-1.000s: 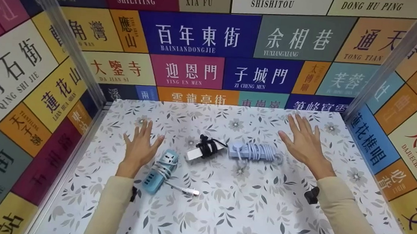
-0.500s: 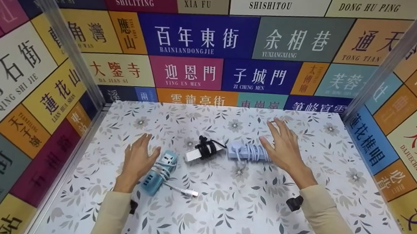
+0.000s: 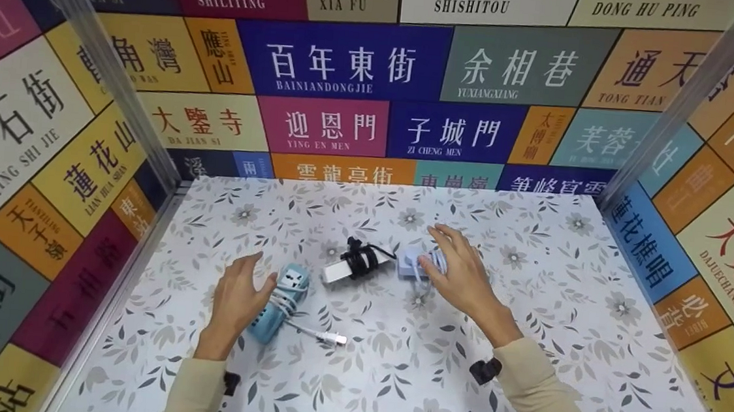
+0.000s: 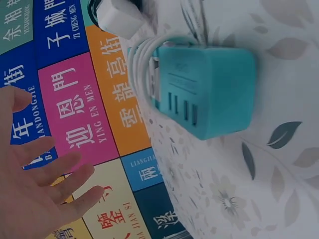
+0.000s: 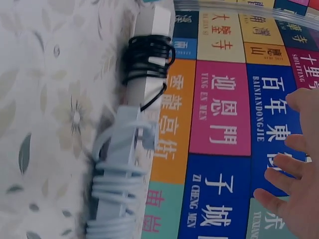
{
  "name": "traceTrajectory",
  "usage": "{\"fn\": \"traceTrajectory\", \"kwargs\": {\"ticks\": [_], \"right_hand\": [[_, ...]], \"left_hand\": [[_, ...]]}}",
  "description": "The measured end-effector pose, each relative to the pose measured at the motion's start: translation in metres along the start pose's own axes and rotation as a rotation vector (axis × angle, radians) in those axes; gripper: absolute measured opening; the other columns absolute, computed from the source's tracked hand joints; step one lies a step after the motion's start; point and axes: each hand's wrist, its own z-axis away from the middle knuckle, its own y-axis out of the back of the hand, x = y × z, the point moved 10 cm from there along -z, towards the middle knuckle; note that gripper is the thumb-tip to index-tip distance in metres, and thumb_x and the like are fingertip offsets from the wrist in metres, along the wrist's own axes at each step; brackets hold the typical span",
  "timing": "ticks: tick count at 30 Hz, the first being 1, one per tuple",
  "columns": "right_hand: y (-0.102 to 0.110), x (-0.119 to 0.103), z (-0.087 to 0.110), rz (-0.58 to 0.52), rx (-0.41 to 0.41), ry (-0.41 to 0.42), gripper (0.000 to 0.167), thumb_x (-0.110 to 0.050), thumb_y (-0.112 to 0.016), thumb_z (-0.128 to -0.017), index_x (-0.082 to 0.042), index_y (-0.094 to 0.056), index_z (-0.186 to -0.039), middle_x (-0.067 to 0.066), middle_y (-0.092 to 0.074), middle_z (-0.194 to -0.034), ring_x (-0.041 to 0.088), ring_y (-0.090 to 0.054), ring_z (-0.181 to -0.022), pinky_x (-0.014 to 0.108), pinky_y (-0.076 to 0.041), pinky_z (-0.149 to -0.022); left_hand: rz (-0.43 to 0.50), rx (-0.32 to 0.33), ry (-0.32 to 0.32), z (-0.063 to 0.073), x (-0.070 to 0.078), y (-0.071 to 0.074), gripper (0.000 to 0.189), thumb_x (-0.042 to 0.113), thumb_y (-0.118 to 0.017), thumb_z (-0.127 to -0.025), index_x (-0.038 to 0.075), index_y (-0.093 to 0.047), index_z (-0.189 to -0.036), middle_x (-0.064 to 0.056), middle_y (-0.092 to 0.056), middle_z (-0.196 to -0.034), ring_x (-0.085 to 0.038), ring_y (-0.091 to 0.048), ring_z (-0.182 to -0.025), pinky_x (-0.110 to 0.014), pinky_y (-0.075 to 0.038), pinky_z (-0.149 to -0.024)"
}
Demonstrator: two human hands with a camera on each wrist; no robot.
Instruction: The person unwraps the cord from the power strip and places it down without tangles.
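A teal power strip with a white cord wound round it lies on the left of the table. My left hand hovers beside its left edge, fingers loosely bent and holding nothing. In the left wrist view the power strip shows its slots and stands apart from the hand. My right hand is over a pale blue power strip and hides its right part. In the right wrist view a gap separates the spread fingers from that strip. Between them lies a white block wrapped in black cord.
The table has a white floral cover. Sign-printed panels stand behind it and at both sides, with metal posts at the corners. The teal strip's white plug end lies loose toward the middle.
My right hand has moved left and nearer, from beyond the pale blue strip's right end to over it. My left hand has drawn slightly nearer, its fingers less spread. The strips have not moved.
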Motion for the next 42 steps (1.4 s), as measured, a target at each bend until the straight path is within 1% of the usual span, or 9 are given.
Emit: {"fn": "traceTrajectory", "kwargs": {"ticks": [5, 11, 15, 18, 25, 29, 32, 37, 42], "right_hand": [[-0.017, -0.022, 0.006, -0.077, 0.024, 0.068, 0.056, -0.031, -0.066, -0.098, -0.008, -0.05, -0.146, 0.013, -0.05, -0.146, 0.035, -0.052, -0.131, 0.057, -0.048, -0.108], [-0.044, -0.043, 0.012, -0.121, -0.01, 0.122, 0.055, -0.028, -0.068, -0.097, -0.009, -0.051, -0.145, 0.012, -0.053, -0.142, 0.032, -0.054, -0.129, 0.053, -0.051, -0.107], [-0.058, -0.052, 0.016, -0.135, -0.025, 0.141, 0.055, -0.028, -0.069, -0.095, -0.008, -0.052, -0.144, 0.014, -0.053, -0.143, 0.034, -0.054, -0.131, 0.055, -0.05, -0.109], [-0.071, -0.056, 0.019, -0.144, -0.063, 0.13, 0.057, -0.032, -0.068, -0.096, -0.01, -0.051, -0.145, 0.013, -0.052, -0.145, 0.033, -0.052, -0.133, 0.054, -0.048, -0.112], [-0.101, -0.067, 0.028, -0.154, -0.154, 0.135, 0.059, -0.036, -0.068, -0.095, -0.015, -0.05, -0.147, 0.007, -0.051, -0.145, 0.029, -0.052, -0.134, 0.049, -0.048, -0.114], [-0.121, -0.074, 0.036, -0.153, -0.212, 0.147, 0.059, -0.036, -0.067, -0.096, -0.016, -0.048, -0.148, 0.005, -0.05, -0.146, 0.027, -0.052, -0.134, 0.047, -0.048, -0.115], [-0.137, -0.075, 0.04, -0.17, -0.256, 0.142, 0.058, -0.035, -0.068, -0.096, -0.015, -0.049, -0.147, 0.006, -0.05, -0.146, 0.027, -0.051, -0.135, 0.046, -0.048, -0.116], [-0.165, -0.072, 0.047, -0.218, -0.334, 0.085, 0.055, -0.032, -0.068, -0.096, -0.013, -0.052, -0.145, 0.006, -0.05, -0.145, 0.025, -0.051, -0.135, 0.043, -0.047, -0.117], [-0.186, -0.071, 0.055, -0.248, -0.333, 0.044, 0.053, -0.031, -0.07, -0.094, -0.007, -0.056, -0.14, 0.006, -0.054, -0.136, 0.023, -0.054, -0.127, 0.04, -0.051, -0.111]], "left_hand": [[0.028, 0.022, 0.016, 0.015, -0.011, -0.003, 0.055, 0.032, -0.069, -0.093, 0.006, -0.056, -0.14, -0.023, -0.058, -0.133, -0.044, -0.057, -0.119, -0.06, -0.053, -0.097], [0.035, -0.04, 0.087, 0.029, -0.031, -0.017, 0.066, 0.035, -0.07, -0.092, 0.005, -0.048, -0.147, -0.023, -0.054, -0.137, -0.043, -0.054, -0.123, -0.061, -0.051, -0.1], [0.038, -0.065, 0.097, 0.035, -0.037, -0.023, 0.071, 0.036, -0.071, -0.091, 0.004, -0.045, -0.149, -0.025, -0.053, -0.137, -0.043, -0.053, -0.122, -0.061, -0.052, -0.098], [0.025, -0.073, 0.094, 0.04, -0.039, -0.026, 0.073, 0.038, -0.072, -0.09, 0.005, -0.044, -0.149, -0.026, -0.053, -0.135, -0.044, -0.053, -0.12, -0.062, -0.052, -0.095], [-0.015, -0.074, 0.1, 0.048, -0.045, -0.032, 0.078, 0.039, -0.076, -0.086, 0.004, -0.045, -0.148, -0.028, -0.054, -0.137, -0.045, -0.05, -0.126, -0.068, -0.042, -0.101], [-0.019, -0.084, 0.126, 0.054, -0.05, -0.04, 0.083, 0.041, -0.079, -0.083, 0.003, -0.044, -0.148, -0.028, -0.054, -0.136, -0.046, -0.052, -0.123, -0.066, -0.045, -0.097], [-0.014, -0.091, 0.129, 0.06, -0.053, -0.046, 0.085, 0.041, -0.08, -0.081, 0.001, -0.044, -0.148, -0.03, -0.054, -0.133, -0.048, -0.055, -0.117, -0.065, -0.049, -0.093], [-0.007, -0.112, 0.14, 0.066, -0.059, -0.057, 0.089, 0.04, -0.083, -0.08, 0.0, -0.042, -0.148, -0.031, -0.055, -0.13, -0.047, -0.058, -0.111, -0.061, -0.053, -0.09], [0.009, -0.136, 0.175, 0.068, -0.064, -0.064, 0.091, 0.035, -0.085, -0.078, 0.001, -0.04, -0.149, -0.03, -0.053, -0.132, -0.045, -0.056, -0.112, -0.058, -0.053, -0.089]]}}
